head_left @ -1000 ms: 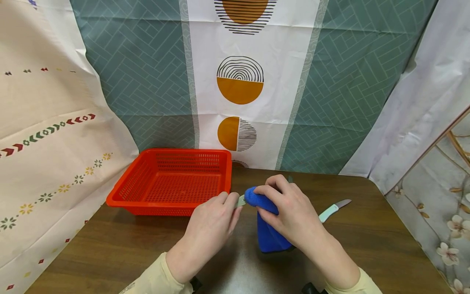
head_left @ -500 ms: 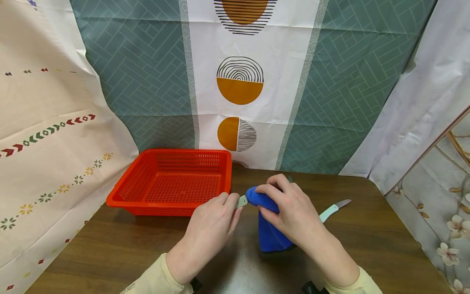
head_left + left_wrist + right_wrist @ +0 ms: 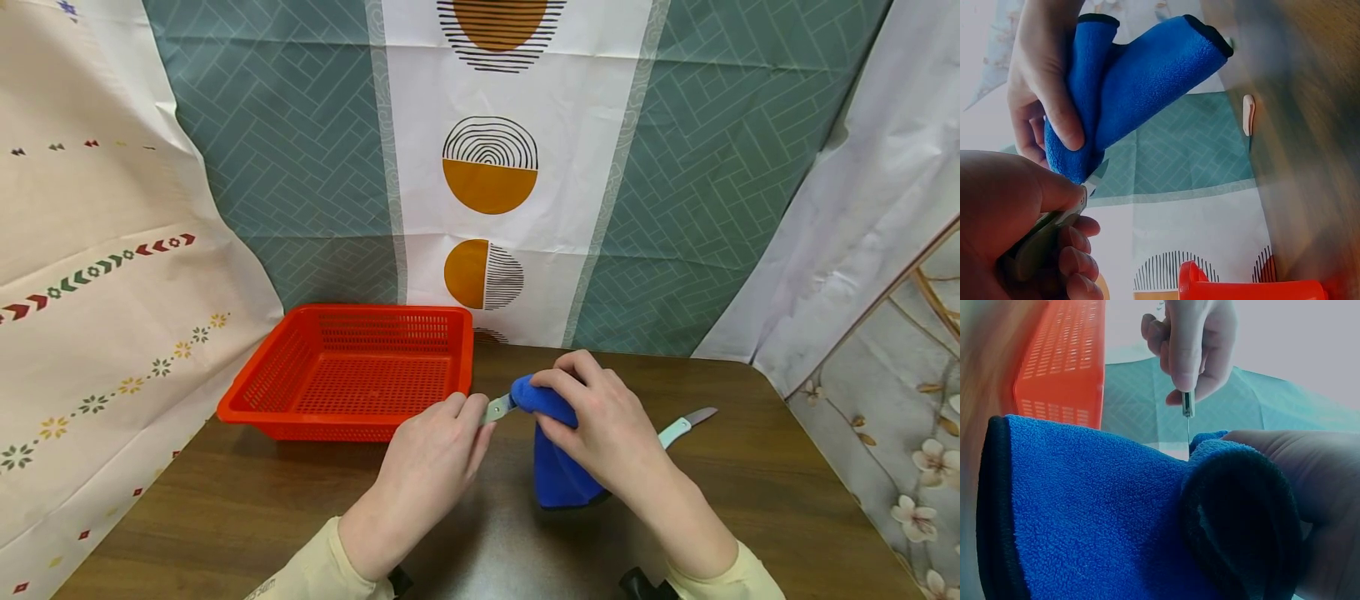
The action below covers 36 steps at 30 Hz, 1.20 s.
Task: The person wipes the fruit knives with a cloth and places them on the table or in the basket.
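Note:
My left hand (image 3: 433,446) grips a folding knife (image 3: 497,409) by its pale green handle, with the blade side pointing right. The fingers of my right hand (image 3: 606,421) pinch a blue cloth (image 3: 564,475) folded over the blade. In the left wrist view, a short bit of the blade (image 3: 1099,179) shows between the handle and the cloth. The right wrist view shows the thin blade entering the fold, while the dark-edged rest of the cloth (image 3: 1097,506) hangs loose. The cloth hides most of the blade.
A second knife (image 3: 684,427), with a mint handle and its blade out, lies on the table (image 3: 750,500) to the right. In the left wrist view a knife with a pinkish handle (image 3: 1248,115) lies there. A red basket (image 3: 262,421) stands at the back left.
My right hand and the blue cloth have shifted slightly right, away from the handle, so more of the knife shows. My left hand stays in place.

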Each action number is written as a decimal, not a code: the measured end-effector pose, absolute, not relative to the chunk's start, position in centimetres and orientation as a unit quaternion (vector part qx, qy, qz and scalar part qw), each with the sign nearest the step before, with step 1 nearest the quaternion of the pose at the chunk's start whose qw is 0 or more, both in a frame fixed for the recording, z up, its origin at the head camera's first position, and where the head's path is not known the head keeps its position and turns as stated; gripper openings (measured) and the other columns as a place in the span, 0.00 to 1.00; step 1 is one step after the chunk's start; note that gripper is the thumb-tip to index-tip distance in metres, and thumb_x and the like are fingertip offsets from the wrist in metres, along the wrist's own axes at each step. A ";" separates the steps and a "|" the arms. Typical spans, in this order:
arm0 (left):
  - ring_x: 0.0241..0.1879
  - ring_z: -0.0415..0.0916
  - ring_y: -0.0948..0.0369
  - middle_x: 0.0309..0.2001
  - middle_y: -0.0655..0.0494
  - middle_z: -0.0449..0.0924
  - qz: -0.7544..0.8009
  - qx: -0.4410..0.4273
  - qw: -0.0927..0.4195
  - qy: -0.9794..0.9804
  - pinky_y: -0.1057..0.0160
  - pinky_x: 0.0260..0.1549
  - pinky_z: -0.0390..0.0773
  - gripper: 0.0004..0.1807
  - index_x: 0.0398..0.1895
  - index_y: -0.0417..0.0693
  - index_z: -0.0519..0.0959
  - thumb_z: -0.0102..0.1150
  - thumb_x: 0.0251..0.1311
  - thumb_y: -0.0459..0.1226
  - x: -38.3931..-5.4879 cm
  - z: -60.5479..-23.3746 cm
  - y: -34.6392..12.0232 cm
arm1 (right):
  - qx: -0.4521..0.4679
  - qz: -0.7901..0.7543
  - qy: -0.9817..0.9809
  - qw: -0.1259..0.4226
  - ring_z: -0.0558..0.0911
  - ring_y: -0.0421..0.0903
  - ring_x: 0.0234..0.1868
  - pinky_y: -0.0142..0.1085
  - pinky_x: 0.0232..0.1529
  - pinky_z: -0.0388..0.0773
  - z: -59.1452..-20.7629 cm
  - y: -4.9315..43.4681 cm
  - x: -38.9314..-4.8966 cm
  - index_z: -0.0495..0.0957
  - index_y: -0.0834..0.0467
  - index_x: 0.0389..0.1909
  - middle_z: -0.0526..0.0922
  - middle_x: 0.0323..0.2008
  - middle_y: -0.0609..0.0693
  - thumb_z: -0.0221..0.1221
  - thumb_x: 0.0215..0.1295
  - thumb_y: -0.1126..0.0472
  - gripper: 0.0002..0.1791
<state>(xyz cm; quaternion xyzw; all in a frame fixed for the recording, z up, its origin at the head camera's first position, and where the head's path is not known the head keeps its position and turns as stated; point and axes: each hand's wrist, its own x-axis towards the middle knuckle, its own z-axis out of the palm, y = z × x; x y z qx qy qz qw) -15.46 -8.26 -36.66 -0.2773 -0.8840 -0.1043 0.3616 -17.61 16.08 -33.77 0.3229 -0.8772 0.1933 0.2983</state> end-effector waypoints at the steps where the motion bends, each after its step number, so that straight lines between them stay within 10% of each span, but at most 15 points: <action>1: 0.21 0.66 0.62 0.26 0.58 0.70 -0.105 -0.277 0.362 -0.884 0.67 0.18 0.65 0.14 0.43 0.46 0.79 0.77 0.67 0.39 -15.5 -36.7 -8.3 | 0.322 0.194 -0.877 0.299 0.85 0.54 0.43 0.51 0.46 0.84 -33.8 16.1 -17.7 0.88 0.52 0.55 0.80 0.53 0.52 0.82 0.58 0.64 0.24; 36: 0.20 0.62 0.63 0.25 0.58 0.69 -0.103 -0.269 0.338 -0.896 0.68 0.17 0.64 0.14 0.43 0.46 0.78 0.76 0.68 0.40 -15.8 -37.0 -8.1 | 0.273 0.209 -0.896 0.281 0.85 0.55 0.46 0.55 0.45 0.84 -34.0 18.1 -19.3 0.88 0.53 0.56 0.80 0.52 0.53 0.80 0.62 0.63 0.22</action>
